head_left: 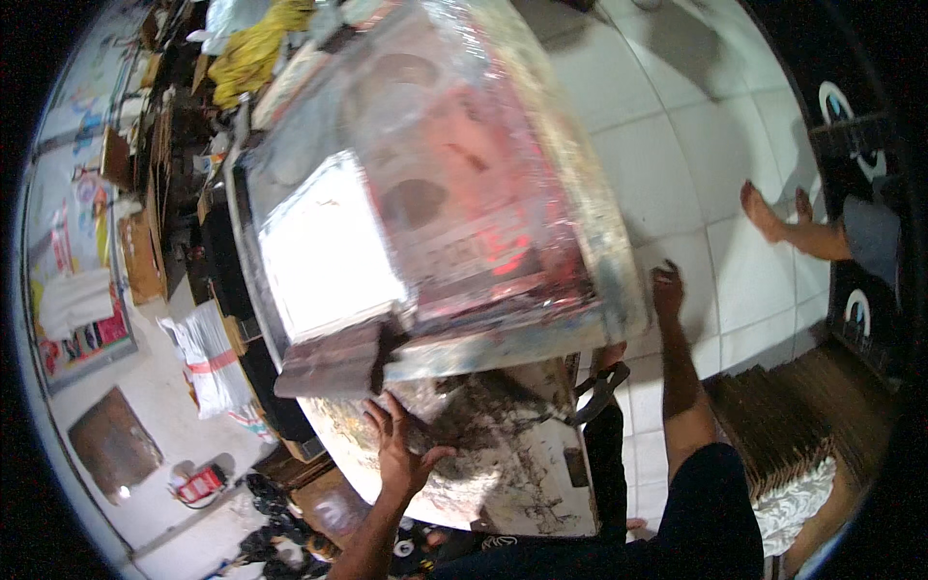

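Note:
A large screen-printing frame (607, 242) with red and grey smears on its mesh is tilted up in front of me, blurred by motion. Below its near edge lies a white board (483, 503) stained with ink. My left hand (398, 449) rests over this board with fingers spread, holding nothing. A brown folded strip (333, 362) hangs at the frame's near left corner, just beyond those fingertips. To the right of the frame, over the tiled floor, my right hand (667, 288) is held out, fingers loosely bent and apart, with no object visible in it.
A black clamp-like handle (601, 391) sticks out at the board's right side. Stacked brown cardboard (783, 425) stands at the lower right. Another person's bare foot (764, 213) is on the white tiles (677, 184). Yellow cloth (256, 48) and a white bundle (208, 358) lie left.

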Motion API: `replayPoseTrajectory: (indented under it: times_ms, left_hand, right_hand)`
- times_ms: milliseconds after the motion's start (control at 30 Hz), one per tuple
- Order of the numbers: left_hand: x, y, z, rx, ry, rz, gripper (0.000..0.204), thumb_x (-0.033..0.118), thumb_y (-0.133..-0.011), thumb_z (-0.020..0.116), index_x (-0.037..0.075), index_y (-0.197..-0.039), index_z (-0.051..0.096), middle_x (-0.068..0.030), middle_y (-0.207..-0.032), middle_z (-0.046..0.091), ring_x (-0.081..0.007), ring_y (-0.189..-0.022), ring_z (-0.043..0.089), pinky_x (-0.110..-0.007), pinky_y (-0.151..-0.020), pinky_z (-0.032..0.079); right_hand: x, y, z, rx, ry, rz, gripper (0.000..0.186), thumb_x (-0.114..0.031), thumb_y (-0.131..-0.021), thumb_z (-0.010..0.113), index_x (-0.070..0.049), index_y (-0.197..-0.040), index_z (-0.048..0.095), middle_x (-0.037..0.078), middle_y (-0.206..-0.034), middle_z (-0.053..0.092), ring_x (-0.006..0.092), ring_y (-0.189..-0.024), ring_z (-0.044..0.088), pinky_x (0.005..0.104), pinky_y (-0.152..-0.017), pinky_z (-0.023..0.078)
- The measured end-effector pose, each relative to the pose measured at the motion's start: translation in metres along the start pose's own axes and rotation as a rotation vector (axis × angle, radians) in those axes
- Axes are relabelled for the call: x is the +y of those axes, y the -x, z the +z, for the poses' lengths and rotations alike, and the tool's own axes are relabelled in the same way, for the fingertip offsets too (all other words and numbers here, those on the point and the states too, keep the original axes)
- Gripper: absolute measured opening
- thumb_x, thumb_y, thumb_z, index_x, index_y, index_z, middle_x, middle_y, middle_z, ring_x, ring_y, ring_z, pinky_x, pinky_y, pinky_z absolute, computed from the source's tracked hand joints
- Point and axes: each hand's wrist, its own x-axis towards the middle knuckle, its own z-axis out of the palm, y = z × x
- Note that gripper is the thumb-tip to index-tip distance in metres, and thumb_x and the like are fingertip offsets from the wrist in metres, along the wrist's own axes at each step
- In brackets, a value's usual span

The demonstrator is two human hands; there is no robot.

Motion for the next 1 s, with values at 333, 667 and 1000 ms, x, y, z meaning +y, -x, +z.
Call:
replayPoseTrajectory:
  times_ms: [333, 667, 1000]
  left_hand:
    - [-0.059, -0.010, -0.027, 0.113, 0.703, -0.132, 0.069, 0.023, -0.090, 0.071, 0.004, -0.149, 0.041, -0.0323, -0.143, 0.052, -0.0505, -0.119, 0.062, -0.056, -0.089, 0.058]
    - [-0.164, -0.068, -0.103, 0.079, 2.434, -0.327, 0.029, 0.004, -0.080, 0.055, -0.004, -0.109, 0.052, -0.0184, -0.101, 0.062, -0.0382, -0.098, 0.063, -0.054, -0.106, 0.053]
    - [-0.121, -0.072, -0.220, 0.319, 2.192, 0.429, 0.028, 0.021, -0.100, 0.052, 0.003, -0.121, 0.056, -0.0137, -0.112, 0.065, -0.0332, -0.116, 0.065, -0.052, -0.106, 0.051]
  right_hand:
    - [-0.463, 0.267, 0.002, -0.250, 0.360, -1.119, 0.034, -0.021, -0.081, 0.083, -0.010, -0.111, 0.073, 0.011, -0.111, 0.067, 0.0277, -0.115, 0.057, 0.0478, -0.103, 0.038]
    - [-0.467, 0.375, 0.127, -0.059, 0.746, -1.355, 0.063, -0.033, -0.076, 0.089, -0.009, -0.128, 0.062, 0.009, -0.119, 0.057, 0.0304, -0.118, 0.052, 0.0514, -0.108, 0.035]
    - [-0.740, 0.367, 0.099, 0.566, 0.461, -1.946, 0.063, -0.068, -0.068, 0.087, -0.011, -0.081, 0.063, 0.004, -0.072, 0.060, 0.0248, -0.069, 0.063, 0.0395, -0.060, 0.043]
